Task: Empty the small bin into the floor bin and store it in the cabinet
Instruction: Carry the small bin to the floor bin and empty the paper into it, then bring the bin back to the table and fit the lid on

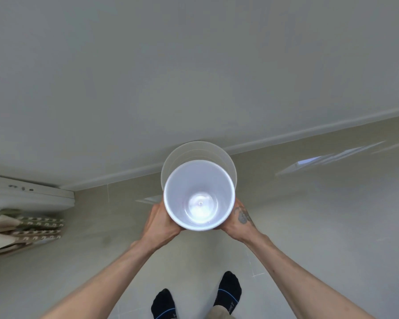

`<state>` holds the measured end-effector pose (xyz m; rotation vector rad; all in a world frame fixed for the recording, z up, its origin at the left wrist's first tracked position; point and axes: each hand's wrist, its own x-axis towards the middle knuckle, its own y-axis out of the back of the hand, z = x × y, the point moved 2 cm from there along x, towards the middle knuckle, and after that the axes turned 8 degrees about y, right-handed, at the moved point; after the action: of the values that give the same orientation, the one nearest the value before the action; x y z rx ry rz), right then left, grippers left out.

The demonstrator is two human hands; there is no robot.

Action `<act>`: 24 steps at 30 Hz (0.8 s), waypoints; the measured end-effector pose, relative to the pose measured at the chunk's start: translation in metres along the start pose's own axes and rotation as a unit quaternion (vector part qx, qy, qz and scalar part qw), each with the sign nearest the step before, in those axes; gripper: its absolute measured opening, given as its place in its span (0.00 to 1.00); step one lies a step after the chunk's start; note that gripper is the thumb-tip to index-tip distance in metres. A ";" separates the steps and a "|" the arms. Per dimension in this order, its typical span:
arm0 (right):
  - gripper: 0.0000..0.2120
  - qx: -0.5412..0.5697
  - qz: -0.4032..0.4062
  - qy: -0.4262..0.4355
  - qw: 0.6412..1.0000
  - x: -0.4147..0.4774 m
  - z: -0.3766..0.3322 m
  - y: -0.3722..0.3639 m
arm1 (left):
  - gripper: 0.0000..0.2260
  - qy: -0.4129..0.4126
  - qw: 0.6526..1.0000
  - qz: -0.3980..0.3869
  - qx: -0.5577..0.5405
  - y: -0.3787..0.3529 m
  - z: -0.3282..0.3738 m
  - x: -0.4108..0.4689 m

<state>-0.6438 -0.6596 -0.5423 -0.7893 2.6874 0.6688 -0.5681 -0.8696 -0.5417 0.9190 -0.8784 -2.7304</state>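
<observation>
Two bare forearms reach forward; the left hand (pixel 158 221) and right hand (pixel 240 218) press against opposite sides of the small bin (pixel 199 195), clasping it upright between them, its white inside bare; just beyond the hands stands the floor bin (pixel 194 149) against the wall; below the hands, black socks (pixel 227 288) on the tiled floor (pixel 320 226).

Pale tiled floor (pixel 309 238) open right of round white plastic bin (pixel 199 195). Plain grey wall (pixel 194 65) blocks just beyond. Striped fabric pile (pixel 21 229) clutters far left, well apart.
</observation>
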 end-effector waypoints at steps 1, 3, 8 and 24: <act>0.38 -0.006 -0.005 -0.007 1.000 -0.001 0.000 0.002 | 0.28 -0.003 1.000 -0.004 0.008 0.002 0.004 -0.002; 0.36 -0.024 -0.018 -0.025 0.999 -0.005 -0.006 0.008 | 0.33 -0.006 1.000 -0.008 0.022 0.009 0.013 -0.007; 0.28 -0.038 -0.040 -0.047 0.997 -0.033 -0.058 0.039 | 0.38 0.013 0.999 -0.014 0.041 0.038 0.060 -0.044; 0.52 0.044 0.020 -0.009 0.999 -0.237 -0.266 0.143 | 0.46 -0.089 0.989 -0.105 0.062 0.146 0.241 -0.228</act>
<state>-0.5616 -0.5801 -0.1757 -0.7054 2.7013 0.5598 -0.5350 -0.8048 -0.1865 0.8412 -1.0477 -3.0061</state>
